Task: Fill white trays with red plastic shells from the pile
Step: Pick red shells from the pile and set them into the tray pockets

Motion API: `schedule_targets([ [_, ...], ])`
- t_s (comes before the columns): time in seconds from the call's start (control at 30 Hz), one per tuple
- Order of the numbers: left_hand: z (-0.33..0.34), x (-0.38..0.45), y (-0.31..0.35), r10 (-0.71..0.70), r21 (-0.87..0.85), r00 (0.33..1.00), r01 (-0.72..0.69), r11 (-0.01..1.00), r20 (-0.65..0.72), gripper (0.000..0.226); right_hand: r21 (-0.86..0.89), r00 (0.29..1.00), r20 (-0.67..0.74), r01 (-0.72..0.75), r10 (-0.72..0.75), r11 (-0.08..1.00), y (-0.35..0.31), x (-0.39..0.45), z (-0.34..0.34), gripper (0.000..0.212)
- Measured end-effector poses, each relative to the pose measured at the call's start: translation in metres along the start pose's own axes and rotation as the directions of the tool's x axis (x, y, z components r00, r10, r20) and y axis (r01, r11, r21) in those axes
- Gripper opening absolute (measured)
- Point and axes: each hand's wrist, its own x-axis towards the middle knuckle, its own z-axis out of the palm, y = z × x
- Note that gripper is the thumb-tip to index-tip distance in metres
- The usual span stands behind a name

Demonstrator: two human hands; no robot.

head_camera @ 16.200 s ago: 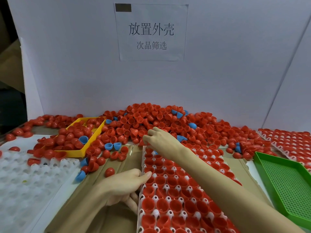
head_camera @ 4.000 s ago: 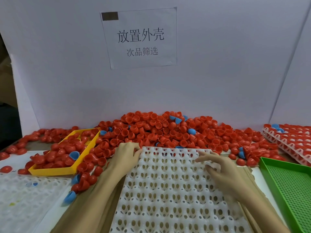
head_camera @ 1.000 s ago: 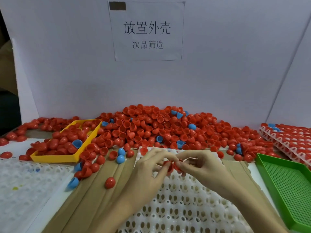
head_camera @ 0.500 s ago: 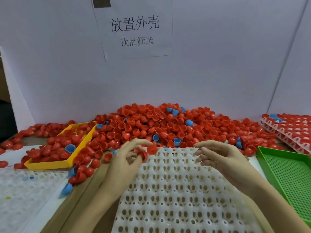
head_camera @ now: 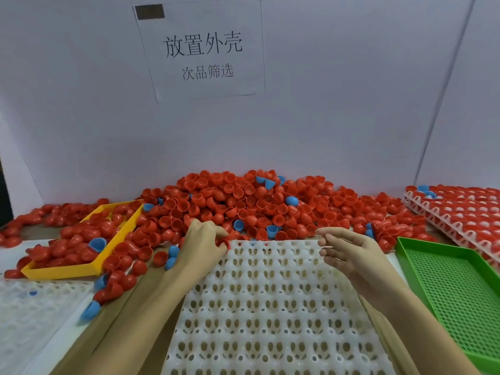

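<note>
A white tray with rows of bare holes lies in front of me. Behind it spreads the pile of red shells, with a few blue ones mixed in. My left hand is at the tray's far left corner, its fingers curled round a red shell. Over the far right part of the tray hovers my right hand, fingers loosely bent and holding nothing.
A yellow tray full of red shells sits at the left. In front of it lies another white tray. A green mesh tray is at the right, with stacked filled trays behind it. White walls enclose the bench.
My left hand has moved to the tray's far left corner with a red shell. My right hand has stayed over the right part, fingers still loose.
</note>
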Motion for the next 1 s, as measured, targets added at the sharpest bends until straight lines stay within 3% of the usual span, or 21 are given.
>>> schedule_targets([
  [0.13,-0.001,0.002,-0.002,0.148,0.257,0.987,-0.160,0.953,0.068,0.031,-0.003,1.000,-0.021,-0.005,0.005,1.000,0.000,0.000,-0.002,0.019],
  [0.27,-0.002,-0.001,-0.002,0.158,0.372,0.965,-0.228,0.900,0.210,0.041,-0.005,1.000,-0.023,-0.014,0.014,1.000,0.001,0.000,-0.001,0.018],
  [0.43,0.001,-0.009,-0.009,0.053,0.274,0.904,-0.185,0.944,0.425,0.056,-0.028,1.000,-0.014,-0.014,0.014,0.999,0.003,0.000,-0.003,0.018],
  [0.53,0.000,-0.012,-0.014,0.016,0.096,0.874,-0.072,0.993,0.485,0.060,-0.184,0.995,-0.067,0.066,-0.079,0.981,0.006,0.000,-0.001,0.024],
  [0.57,0.000,-0.014,-0.016,0.024,0.042,0.882,-0.049,0.998,0.470,0.060,-0.311,0.984,-0.098,0.114,-0.151,0.943,0.007,0.000,0.000,0.028],
  [0.63,-0.001,-0.019,-0.020,0.034,-0.010,0.900,-0.033,0.999,0.435,0.061,-0.635,0.948,-0.099,0.175,-0.303,0.753,0.009,-0.001,0.000,0.029],
  [0.7,-0.001,-0.022,-0.022,0.056,-0.022,0.907,-0.051,0.998,0.418,0.061,-0.845,0.944,-0.017,0.163,-0.329,0.510,0.009,-0.005,0.004,0.023],
  [0.73,-0.002,-0.024,-0.023,0.069,-0.011,0.911,-0.070,0.997,0.406,0.061,-0.885,0.955,0.025,0.159,-0.296,0.438,0.008,-0.008,0.006,0.023],
  [0.93,-0.004,-0.029,-0.020,0.057,0.149,0.880,-0.143,0.978,0.472,0.056,-0.943,0.987,0.163,0.153,0.010,0.297,0.008,-0.010,0.017,0.043],
  [1.0,-0.004,-0.029,-0.017,0.054,0.053,0.888,-0.087,0.995,0.456,0.055,-0.937,0.984,0.163,0.131,0.074,0.323,0.007,-0.012,0.017,0.046],
])
